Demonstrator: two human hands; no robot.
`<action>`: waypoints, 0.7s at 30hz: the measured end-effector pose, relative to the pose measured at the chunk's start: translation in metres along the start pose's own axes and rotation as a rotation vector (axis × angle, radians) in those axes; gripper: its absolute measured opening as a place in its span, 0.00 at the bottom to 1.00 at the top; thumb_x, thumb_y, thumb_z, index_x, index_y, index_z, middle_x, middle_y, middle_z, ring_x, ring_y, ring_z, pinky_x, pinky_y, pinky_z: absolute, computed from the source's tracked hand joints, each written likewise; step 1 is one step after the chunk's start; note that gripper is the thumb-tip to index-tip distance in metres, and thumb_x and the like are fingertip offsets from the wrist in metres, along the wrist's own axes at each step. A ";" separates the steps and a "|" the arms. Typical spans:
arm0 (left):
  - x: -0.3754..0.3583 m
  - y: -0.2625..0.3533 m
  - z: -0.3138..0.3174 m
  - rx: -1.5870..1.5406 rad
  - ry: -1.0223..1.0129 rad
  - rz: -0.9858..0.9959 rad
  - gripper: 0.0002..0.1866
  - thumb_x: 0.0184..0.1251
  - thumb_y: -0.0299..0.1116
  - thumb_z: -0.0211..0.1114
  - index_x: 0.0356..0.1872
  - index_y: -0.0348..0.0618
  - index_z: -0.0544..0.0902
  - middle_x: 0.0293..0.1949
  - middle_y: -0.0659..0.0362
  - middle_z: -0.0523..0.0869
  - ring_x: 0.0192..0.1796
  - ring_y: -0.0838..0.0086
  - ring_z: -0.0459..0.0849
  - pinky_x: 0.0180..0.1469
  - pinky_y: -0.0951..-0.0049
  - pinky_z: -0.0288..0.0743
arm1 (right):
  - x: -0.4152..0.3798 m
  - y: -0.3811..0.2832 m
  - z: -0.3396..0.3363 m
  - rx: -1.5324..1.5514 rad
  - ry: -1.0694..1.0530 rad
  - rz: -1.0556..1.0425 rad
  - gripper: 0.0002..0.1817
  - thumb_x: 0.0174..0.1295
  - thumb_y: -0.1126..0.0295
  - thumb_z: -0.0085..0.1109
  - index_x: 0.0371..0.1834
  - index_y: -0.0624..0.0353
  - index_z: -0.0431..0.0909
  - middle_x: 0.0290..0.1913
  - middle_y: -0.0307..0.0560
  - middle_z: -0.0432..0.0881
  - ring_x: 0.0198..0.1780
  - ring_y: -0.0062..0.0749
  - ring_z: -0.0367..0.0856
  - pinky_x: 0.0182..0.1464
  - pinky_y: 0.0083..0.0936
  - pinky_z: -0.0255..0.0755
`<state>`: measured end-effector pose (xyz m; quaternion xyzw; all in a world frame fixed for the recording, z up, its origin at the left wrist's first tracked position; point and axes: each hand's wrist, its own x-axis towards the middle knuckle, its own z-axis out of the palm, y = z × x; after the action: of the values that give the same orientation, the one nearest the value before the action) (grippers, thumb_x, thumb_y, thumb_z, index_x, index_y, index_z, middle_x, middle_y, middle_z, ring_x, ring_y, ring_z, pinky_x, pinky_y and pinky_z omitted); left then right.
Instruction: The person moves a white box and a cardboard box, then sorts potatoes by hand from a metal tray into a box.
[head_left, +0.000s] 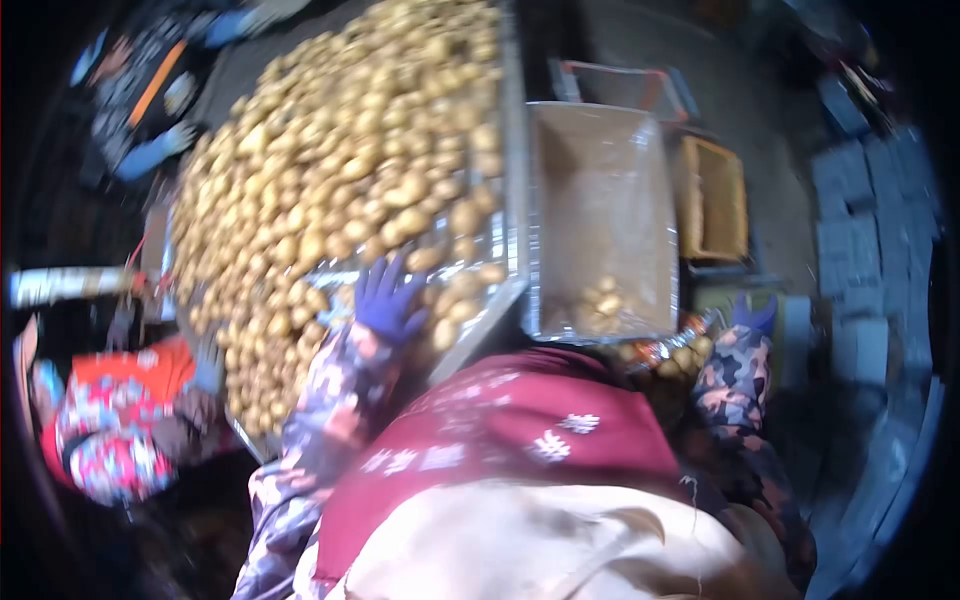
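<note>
My left hand (pixel 388 302), in a blue-purple glove, lies with its fingers spread at the near edge of a large heap of potatoes (pixel 340 170). Potatoes lie around its fingertips, and none shows in its grasp. The heap rests on a metal-edged table (pixel 513 150). On my right side, my right hand (pixel 754 314) wears the same kind of glove. Its fingers look parted, slightly blurred, with nothing visible between them. Near it is a group of potatoes (pixel 685 358) with shiny plastic. An open carton (pixel 600 190) beside the table has some potatoes (pixel 605 302) at its near end.
A yellow-brown crate (pixel 712 200) stands right of the carton. Stacked pale boxes (pixel 852 260) line the far right. Two other people are at the table's left side: one with a grey glove (pixel 180 138), one in a red vest (pixel 150 370).
</note>
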<state>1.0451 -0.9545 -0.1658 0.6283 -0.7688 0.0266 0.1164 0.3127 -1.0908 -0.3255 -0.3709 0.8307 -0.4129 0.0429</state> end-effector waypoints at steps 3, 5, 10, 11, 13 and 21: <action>-0.019 -0.025 -0.011 0.218 -0.047 -0.131 0.26 0.65 0.55 0.64 0.64 0.68 0.80 0.75 0.51 0.67 0.75 0.45 0.65 0.73 0.30 0.48 | -0.069 -0.185 0.013 1.142 -0.359 0.432 0.28 0.73 0.67 0.54 0.74 0.55 0.60 0.71 0.46 0.64 0.67 0.45 0.71 0.64 0.42 0.76; -0.048 -0.041 -0.016 0.217 -0.008 -0.230 0.25 0.66 0.55 0.63 0.64 0.69 0.79 0.73 0.52 0.69 0.73 0.47 0.68 0.72 0.29 0.48 | -0.107 -0.241 0.054 0.921 -0.689 -0.022 0.32 0.73 0.60 0.56 0.77 0.54 0.60 0.71 0.45 0.66 0.65 0.40 0.72 0.67 0.43 0.69; -0.128 -0.046 -0.023 0.190 0.066 -0.396 0.28 0.69 0.47 0.61 0.71 0.59 0.73 0.71 0.51 0.72 0.72 0.48 0.68 0.70 0.32 0.53 | -0.244 -0.384 0.053 0.411 -1.006 -1.247 0.24 0.63 0.62 0.64 0.64 0.49 0.79 0.67 0.57 0.73 0.68 0.58 0.71 0.67 0.42 0.69; -0.138 -0.040 -0.024 0.148 0.106 -0.453 0.29 0.70 0.46 0.60 0.71 0.56 0.72 0.70 0.50 0.72 0.72 0.48 0.69 0.70 0.33 0.53 | -0.263 -0.395 0.055 0.399 -1.036 -1.402 0.24 0.64 0.60 0.63 0.64 0.48 0.79 0.68 0.56 0.72 0.69 0.57 0.70 0.69 0.46 0.66; -0.158 -0.028 -0.031 0.088 0.123 -0.524 0.30 0.71 0.45 0.60 0.73 0.52 0.70 0.70 0.49 0.72 0.72 0.47 0.69 0.71 0.34 0.53 | -0.296 -0.413 0.057 0.345 -1.144 -1.632 0.24 0.64 0.58 0.62 0.63 0.46 0.79 0.69 0.53 0.71 0.71 0.56 0.67 0.71 0.53 0.61; -0.196 0.019 -0.069 -0.108 0.116 -0.301 0.30 0.65 0.42 0.65 0.68 0.45 0.74 0.69 0.47 0.72 0.69 0.47 0.70 0.71 0.40 0.54 | -0.363 -0.459 0.133 -0.023 -1.002 -1.925 0.34 0.56 0.54 0.65 0.68 0.48 0.74 0.65 0.55 0.72 0.70 0.59 0.65 0.66 0.61 0.58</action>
<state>1.0728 -0.7496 -0.1389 0.7265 -0.6584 0.0040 0.1967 0.8914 -1.1182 -0.1684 -0.9938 0.0831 -0.0669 0.0317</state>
